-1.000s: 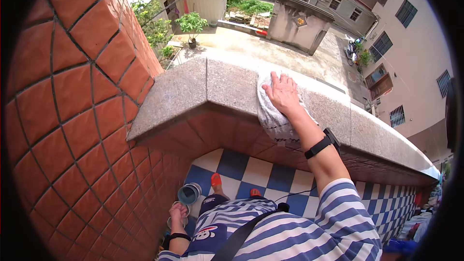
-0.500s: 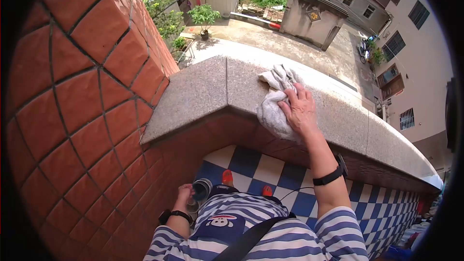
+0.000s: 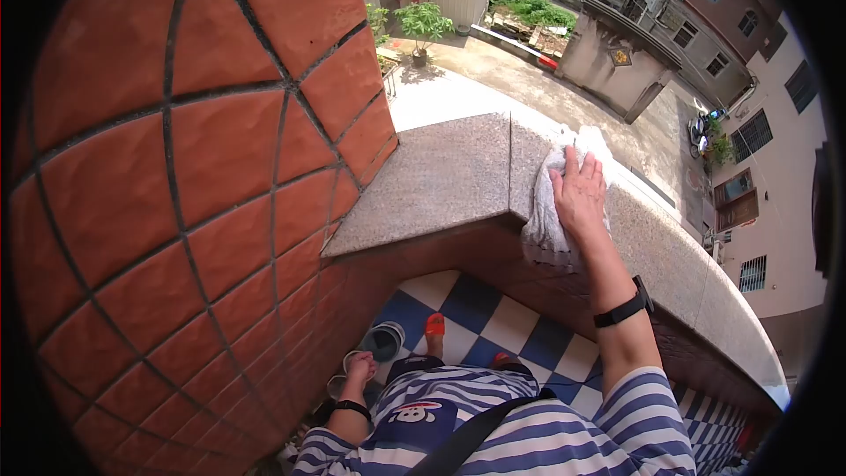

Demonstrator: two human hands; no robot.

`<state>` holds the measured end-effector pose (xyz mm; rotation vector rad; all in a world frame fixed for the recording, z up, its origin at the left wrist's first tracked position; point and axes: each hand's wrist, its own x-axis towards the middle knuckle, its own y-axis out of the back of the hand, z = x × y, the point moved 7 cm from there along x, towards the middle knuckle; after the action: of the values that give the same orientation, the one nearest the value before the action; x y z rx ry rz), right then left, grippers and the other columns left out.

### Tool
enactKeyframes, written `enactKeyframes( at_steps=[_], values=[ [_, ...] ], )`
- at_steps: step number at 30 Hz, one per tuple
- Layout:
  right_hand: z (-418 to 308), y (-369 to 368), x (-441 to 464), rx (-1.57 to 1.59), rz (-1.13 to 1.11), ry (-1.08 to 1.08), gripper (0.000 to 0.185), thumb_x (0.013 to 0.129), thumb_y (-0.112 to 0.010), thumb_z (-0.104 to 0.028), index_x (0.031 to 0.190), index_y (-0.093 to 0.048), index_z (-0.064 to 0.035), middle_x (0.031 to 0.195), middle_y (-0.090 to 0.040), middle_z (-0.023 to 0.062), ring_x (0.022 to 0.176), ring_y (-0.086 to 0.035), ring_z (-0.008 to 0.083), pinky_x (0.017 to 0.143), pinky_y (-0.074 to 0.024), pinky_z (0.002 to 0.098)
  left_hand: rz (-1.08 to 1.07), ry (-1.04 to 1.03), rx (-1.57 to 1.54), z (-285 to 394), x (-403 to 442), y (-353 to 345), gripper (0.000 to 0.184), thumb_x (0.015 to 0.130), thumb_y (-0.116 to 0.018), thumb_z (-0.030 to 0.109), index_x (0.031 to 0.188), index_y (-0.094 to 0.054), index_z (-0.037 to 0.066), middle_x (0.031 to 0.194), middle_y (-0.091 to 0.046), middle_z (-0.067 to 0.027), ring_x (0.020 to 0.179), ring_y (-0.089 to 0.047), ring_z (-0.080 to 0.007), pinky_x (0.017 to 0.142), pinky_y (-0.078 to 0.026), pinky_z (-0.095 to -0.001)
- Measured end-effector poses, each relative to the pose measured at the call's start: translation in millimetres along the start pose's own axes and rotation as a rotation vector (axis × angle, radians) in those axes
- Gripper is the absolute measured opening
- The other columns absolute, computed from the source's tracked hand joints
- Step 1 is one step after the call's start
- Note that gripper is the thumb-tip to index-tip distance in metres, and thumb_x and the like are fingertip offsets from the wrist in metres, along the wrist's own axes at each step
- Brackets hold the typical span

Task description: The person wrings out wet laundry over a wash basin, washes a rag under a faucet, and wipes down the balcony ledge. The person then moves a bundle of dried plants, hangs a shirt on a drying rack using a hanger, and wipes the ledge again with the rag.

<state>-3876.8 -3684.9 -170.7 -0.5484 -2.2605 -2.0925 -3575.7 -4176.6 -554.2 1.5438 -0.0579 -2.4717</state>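
A white-grey cloth (image 3: 548, 211) lies on the granite ledge (image 3: 449, 172), part of it hanging over the inner edge. My right hand (image 3: 582, 192) rests flat on the cloth, fingers stretched and slightly apart, pressing it on the stone just right of the joint line. Low by my left side, my left hand (image 3: 359, 366) is near a bucket (image 3: 385, 341) on the floor. Its fingers look curled, but whether they hold anything is too small to make out.
A red tiled wall (image 3: 225, 159) rises on the left, meeting the ledge. Blue and white floor tiles (image 3: 511, 322) lie below, with my feet in red slippers. Beyond the ledge, a courtyard (image 3: 511, 66) lies far below, with a potted plant, a motorbike and buildings.
The view has swung left. The cloth was bunched half a second ago and is now spread flatter, with my right hand's fingers straighter on it. My left hand remains low by the bucket.
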Motion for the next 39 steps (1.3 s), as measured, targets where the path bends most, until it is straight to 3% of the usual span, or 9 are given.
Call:
enactKeyframes(
  at_steps=[7, 16, 20, 23, 27, 30, 33, 35, 39],
  values=[
    [-182.9, -37.2, 53.5, 0.187, 0.049, 0.219, 0.053, 0.089, -0.045, -0.036, 0.130, -0.043, -0.0020, 0.136, -0.028, 0.0372, 0.127, -0.025, 0.0527, 0.105, -0.0216, 0.0539, 0.190, 0.043, -0.291, -69.2, -15.2, 77.4, 0.018, 0.087, -0.050, 0.009, 0.104, -0.055, 0.004, 0.075, -0.060, -0.0103, 0.058, -0.059, -0.0187, 0.041, -0.043, -0.0284],
    [-295.5, -13.8, -98.0, 0.334, -0.022, 0.390, 0.066, 0.086, -0.047, -0.038, 0.130, -0.038, 0.0088, 0.135, -0.022, 0.0398, 0.130, -0.018, 0.0521, 0.106, -0.0157, 0.0550, 0.061, 0.163, -0.181, -108.1, -14.7, 74.5, 0.012, 0.086, -0.054, 0.012, 0.095, -0.060, 0.007, 0.067, -0.060, -0.0055, 0.050, -0.057, -0.0171, 0.042, -0.045, -0.0288],
    [-295.5, -2.1, -121.9, 0.450, -0.028, 0.487, 0.066, 0.085, -0.052, -0.041, 0.129, -0.040, 0.0066, 0.134, -0.024, 0.0390, 0.130, -0.019, 0.0510, 0.105, -0.0197, 0.0541, 0.103, -0.049, -0.246, -17.9, -16.0, 43.6, 0.021, 0.087, -0.056, 0.014, 0.107, -0.059, 0.009, 0.080, -0.062, -0.0071, 0.062, -0.060, -0.0167, 0.051, -0.047, -0.0267],
    [-284.3, -6.5, -130.1, 0.480, 0.048, 0.615, 0.050, 0.081, -0.057, -0.035, 0.116, -0.051, -0.0005, 0.129, -0.034, 0.0340, 0.126, -0.029, 0.0477, 0.101, -0.0261, 0.0517, 0.007, -0.292, -0.243, 103.7, -51.7, -6.1, 0.049, 0.088, -0.058, 0.022, 0.133, -0.040, 0.018, 0.119, -0.052, -0.0080, 0.096, -0.056, -0.0205, 0.072, -0.048, -0.0328],
    [-272.7, 14.0, -140.7, 0.544, 0.223, 0.819, 0.026, 0.069, -0.061, -0.018, 0.091, -0.053, -0.0066, 0.114, -0.050, 0.0201, 0.113, -0.045, 0.0376, 0.093, -0.0329, 0.0457, -0.493, -0.531, -0.529, 227.9, -109.3, -80.9, 0.064, 0.084, -0.066, 0.028, 0.138, -0.033, 0.018, 0.125, -0.047, -0.0066, 0.115, -0.047, -0.0221, 0.090, -0.041, -0.0380],
    [-248.9, 22.4, -107.8, 1.270, -0.494, 0.440, 0.025, 0.067, -0.057, -0.004, 0.092, -0.053, -0.0034, 0.096, -0.058, 0.0113, 0.095, -0.055, 0.0246, 0.085, -0.0406, 0.0313, -0.567, -0.589, -0.519, 255.2, -143.1, -105.8, 0.066, 0.083, -0.066, 0.025, 0.138, -0.031, 0.013, 0.124, -0.048, -0.0066, 0.115, -0.048, -0.0194, 0.092, -0.041, -0.0365],
    [-229.7, 51.6, -79.7, 2.177, -0.713, 0.052, 0.039, 0.071, -0.055, 0.001, 0.108, -0.048, -0.0034, 0.096, -0.057, 0.0053, 0.088, -0.057, 0.0149, 0.081, -0.0452, 0.0292, -0.381, -1.023, -0.274, 286.4, -205.4, -100.6, 0.047, 0.084, -0.064, 0.019, 0.125, -0.047, 0.003, 0.118, -0.053, -0.0085, 0.105, -0.052, -0.0181, 0.091, -0.039, -0.0291],
    [-212.9, 93.2, -54.4, 2.460, -0.664, 0.097, 0.042, 0.071, -0.053, 0.003, 0.112, -0.046, -0.0053, 0.096, -0.056, 0.0042, 0.093, -0.055, 0.0137, 0.085, -0.0447, 0.0300, -0.080, -1.429, -0.177, 324.6, -292.5, -90.6, 0.036, 0.079, -0.069, 0.017, 0.106, -0.054, -0.001, 0.114, -0.055, -0.0143, 0.098, -0.056, -0.0241, 0.090, -0.040, -0.0304],
    [-175.8, 70.2, -15.1, 2.046, -0.407, 0.227, 0.061, 0.076, -0.051, 0.001, 0.133, -0.034, -0.0055, 0.114, -0.053, 0.0059, 0.107, -0.053, 0.0174, 0.094, -0.0396, 0.0289, 0.354, -1.961, 0.214, 348.3, -378.7, -85.3, 0.032, 0.073, -0.067, 0.011, 0.102, -0.057, 0.005, 0.117, -0.053, -0.0167, 0.098, -0.057, -0.0320, 0.093, -0.036, -0.0398]
  ],
)
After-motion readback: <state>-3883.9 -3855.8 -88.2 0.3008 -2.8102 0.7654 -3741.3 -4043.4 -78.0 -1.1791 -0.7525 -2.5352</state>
